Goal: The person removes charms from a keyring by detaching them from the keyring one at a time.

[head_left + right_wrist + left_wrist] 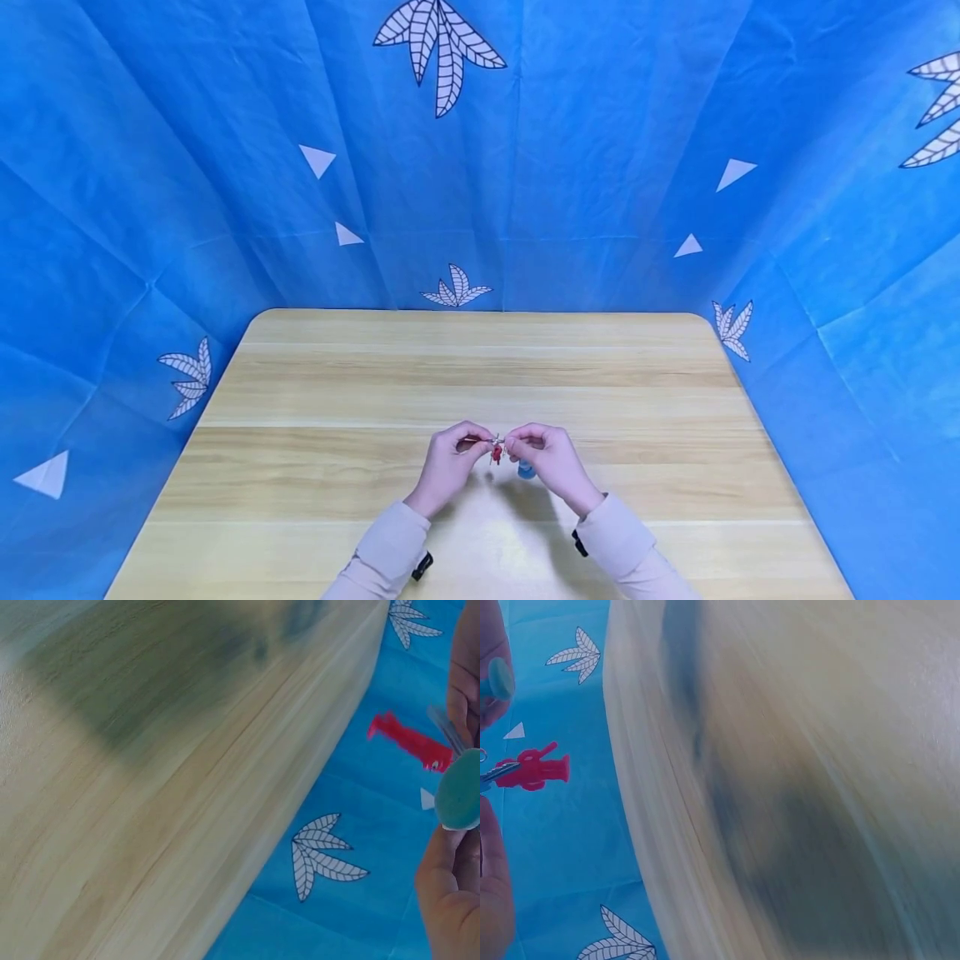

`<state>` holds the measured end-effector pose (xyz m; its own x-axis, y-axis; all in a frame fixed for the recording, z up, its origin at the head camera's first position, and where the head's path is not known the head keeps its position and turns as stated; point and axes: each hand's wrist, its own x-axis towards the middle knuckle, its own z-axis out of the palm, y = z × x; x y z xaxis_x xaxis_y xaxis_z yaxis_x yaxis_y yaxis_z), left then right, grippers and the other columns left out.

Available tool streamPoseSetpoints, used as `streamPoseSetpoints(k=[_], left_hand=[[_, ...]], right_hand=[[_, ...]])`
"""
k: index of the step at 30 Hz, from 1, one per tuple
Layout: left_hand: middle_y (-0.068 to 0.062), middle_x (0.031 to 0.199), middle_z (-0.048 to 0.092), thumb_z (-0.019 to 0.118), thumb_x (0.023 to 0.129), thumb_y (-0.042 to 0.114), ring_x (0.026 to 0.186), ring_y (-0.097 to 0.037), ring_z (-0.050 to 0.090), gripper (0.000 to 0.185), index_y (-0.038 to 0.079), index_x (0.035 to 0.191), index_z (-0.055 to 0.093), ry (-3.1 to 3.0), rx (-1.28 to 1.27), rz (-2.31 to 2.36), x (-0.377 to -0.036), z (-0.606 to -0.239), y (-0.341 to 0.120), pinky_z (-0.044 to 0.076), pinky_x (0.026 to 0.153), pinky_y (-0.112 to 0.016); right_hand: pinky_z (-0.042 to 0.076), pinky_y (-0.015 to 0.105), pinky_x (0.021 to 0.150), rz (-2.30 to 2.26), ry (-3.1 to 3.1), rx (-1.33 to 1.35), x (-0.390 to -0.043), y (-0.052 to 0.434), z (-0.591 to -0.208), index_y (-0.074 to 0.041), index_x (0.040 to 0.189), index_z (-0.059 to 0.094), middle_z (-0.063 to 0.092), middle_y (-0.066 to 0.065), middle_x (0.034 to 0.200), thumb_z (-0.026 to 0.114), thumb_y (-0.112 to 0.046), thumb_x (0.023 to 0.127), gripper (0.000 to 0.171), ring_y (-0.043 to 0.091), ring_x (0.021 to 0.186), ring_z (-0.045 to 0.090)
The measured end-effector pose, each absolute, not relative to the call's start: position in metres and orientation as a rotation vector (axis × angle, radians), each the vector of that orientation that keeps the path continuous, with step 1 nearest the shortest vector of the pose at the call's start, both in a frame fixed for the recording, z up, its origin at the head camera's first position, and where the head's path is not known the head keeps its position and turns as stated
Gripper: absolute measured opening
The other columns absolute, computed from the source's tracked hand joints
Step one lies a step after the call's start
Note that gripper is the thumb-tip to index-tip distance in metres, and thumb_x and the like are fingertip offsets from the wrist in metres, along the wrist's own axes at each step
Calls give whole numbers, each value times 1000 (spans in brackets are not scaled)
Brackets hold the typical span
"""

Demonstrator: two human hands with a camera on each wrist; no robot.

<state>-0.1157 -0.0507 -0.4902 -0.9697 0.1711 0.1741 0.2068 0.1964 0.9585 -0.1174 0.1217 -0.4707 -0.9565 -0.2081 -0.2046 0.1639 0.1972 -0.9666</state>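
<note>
Both of my hands are raised just above the wooden surface (315,467), near its front edge and about midway across it. My left hand (448,463) and right hand (550,461) meet fingertip to fingertip, with a small red charm (497,453) hanging between them.

Left hand: fingers curled, pinching a thin silvery metal piece (480,439) that runs toward the charm. In the left wrist view the red charm (534,769) sits at the end of that metal piece (495,776); the charm looks like a small moulded figure, details too small to tell.

Right hand: fingers curled, pinching at the same metal piece right beside the charm. A small teal round-ended object (527,470) shows under this hand, lower than the charm. In the right wrist view the teal object (459,799) is held against my fingers (448,885), and the red charm (409,740) lies just past it. What the teal object is, I cannot tell.

Whether the metal piece is a ring, a chain or a clasp is not resolvable in any view.

Surroundings: blue cloth (600,167) with white leaf and triangle prints hangs behind and to both sides of the surface. Beige sleeves (386,554) cover both forearms, with a black strap (422,567) at each wrist.
</note>
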Motion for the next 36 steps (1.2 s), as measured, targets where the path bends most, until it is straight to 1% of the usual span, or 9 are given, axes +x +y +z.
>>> streamPoseSetpoints(k=[6,11,15,18,21,24,28,33,36], left_hand=[[-11,87,68,67,78,-1,78,-10,64,9,3,86,66,-2380,-344,-1995,-122,-513,-52,56,75,-25],[-3,85,68,67,79,4,78,-10,64,8,9,86,68,-2361,-561,-1726,-125,-522,-55,55,75,-21],[1,81,66,71,75,0,75,-10,64,12,9,82,69,-2305,-723,-1381,-126,-520,-55,53,72,-14],[2,79,65,73,71,-1,73,-9,63,13,9,79,70,-2277,-778,-1227,-125,-515,-55,51,71,-9],[2,80,65,74,71,0,72,-8,63,14,8,81,70,-2268,-802,-1184,-124,-513,-54,50,70,-8],[0,81,67,74,71,1,72,-9,63,17,6,86,68,-2267,-788,-1246,-123,-514,-53,51,70,-10],[-1,83,68,73,72,1,72,-11,63,20,5,90,67,-2261,-737,-1390,-122,-517,-52,53,69,-15],[-5,87,68,71,73,-2,75,-17,64,21,5,93,66,-2324,-610,-1573,-121,-523,-50,56,71,-22],[-11,88,68,68,75,-6,77,-23,65,18,-1,92,65,-2346,-519,-1709,-120,-526,-48,57,74,-27]], right_hand=[[55,26,66,-1833,2179,-54,-120,121,-482,6,95,65,66,24,87,62,-8,85,17,11,70,61],[54,22,64,-1782,2306,-149,-118,120,-488,1,92,67,68,18,86,63,-11,85,14,12,71,63],[52,19,60,-1691,2438,-239,-117,119,-492,-5,87,69,69,13,82,64,-14,85,10,10,68,62],[51,18,60,-1669,2468,-254,-116,117,-493,-7,86,69,69,10,79,65,-16,84,10,7,66,61],[51,17,62,-1645,2501,-251,-114,115,-493,-6,85,69,70,7,79,66,-14,84,9,5,67,60],[51,17,63,-1628,2516,-243,-113,113,-488,-3,86,68,69,8,80,64,-9,84,7,7,68,61],[51,17,63,-1672,2455,-230,-109,112,-468,4,88,65,68,16,81,60,-1,85,8,13,68,61],[52,17,65,-1696,2388,-209,-105,112,-454,7,90,63,66,22,84,58,0,85,10,8,68,59],[52,19,67,-1706,2369,-193,-105,113,-453,9,92,63,65,24,86,57,0,86,12,11,70,60]])
